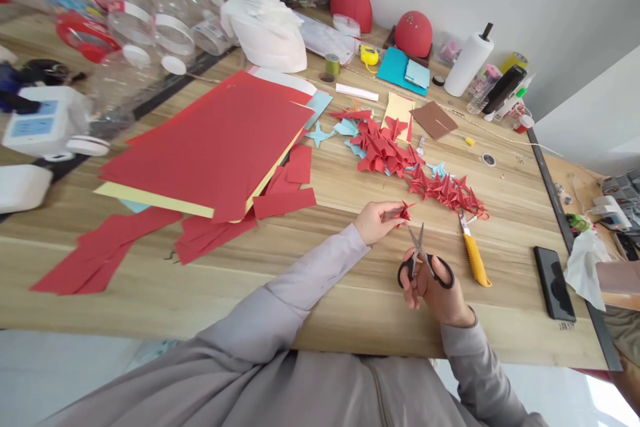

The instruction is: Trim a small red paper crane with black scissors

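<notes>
Between the fingertips of my left hand (376, 223) is a small red folded-paper piece (405, 212) with pointed tips. My right hand (440, 297) grips a pair of black-handled scissors (418, 247), fingers through the loops. The scissor blades are spread and point up toward the red piece, a little apart from it. Beyond both hands lies a heap of red folded-paper shapes (383, 150), with light blue ones among them. A row of red folded stars (447, 192) stretches to the right of the heap. A yellow-handled cutter (475, 257) rests just right of the scissors.
Large red sheets (215, 140) cover the left of the wooden table, with cut red strips (107, 247) in front. Plastic bottles (145, 20) crowd the far left. A black phone (554, 282) lies near the right edge. A white bottle (469, 60) stands at the back.
</notes>
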A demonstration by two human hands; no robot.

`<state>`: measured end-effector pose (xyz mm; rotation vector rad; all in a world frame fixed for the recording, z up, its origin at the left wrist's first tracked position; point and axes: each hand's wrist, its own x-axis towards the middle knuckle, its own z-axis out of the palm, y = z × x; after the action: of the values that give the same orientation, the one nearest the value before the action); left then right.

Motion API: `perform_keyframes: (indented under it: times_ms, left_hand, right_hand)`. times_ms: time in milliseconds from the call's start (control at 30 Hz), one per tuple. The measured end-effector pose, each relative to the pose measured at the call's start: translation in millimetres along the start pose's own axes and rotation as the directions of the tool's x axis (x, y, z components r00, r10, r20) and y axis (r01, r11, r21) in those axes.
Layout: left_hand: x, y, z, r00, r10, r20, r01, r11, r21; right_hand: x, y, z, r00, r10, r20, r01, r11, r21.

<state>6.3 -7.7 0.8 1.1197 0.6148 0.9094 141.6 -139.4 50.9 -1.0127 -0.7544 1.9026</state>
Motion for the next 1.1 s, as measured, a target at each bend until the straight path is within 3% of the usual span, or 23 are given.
perform_keyframes:
  times_ms: [267, 600, 867, 1100]
  left_hand:
    - [-1, -2, 0.4, 1.000, -0.009, -0.014, 0.009, 1.000, -0.008]
    - [-1, -2, -0.3, 1.000, -0.011, -0.028, 0.011, 0.999, -0.034]
    - [1, 6, -5.4, 0.999, -0.025, 0.044, 0.028, 0.998, -0.065]
    - [2, 9, -9.1, 0.981, -0.119, 0.151, 0.135, 0.986, -0.101]
  right_hand:
    - [5, -3, 5, 0.996, 0.009, -0.087, -0.015, 0.997, -0.077]
    - [3, -4, 4, 0.996, -0.011, -0.094, 0.001, 0.995, -0.102]
    - [1, -5, 3, 0.996, -0.019, -0.083, 0.012, 0.997, -0.080]
    - [-3, -3, -2, 1.000, -0.028, 0.000, 0.028, 0.998, -0.053]
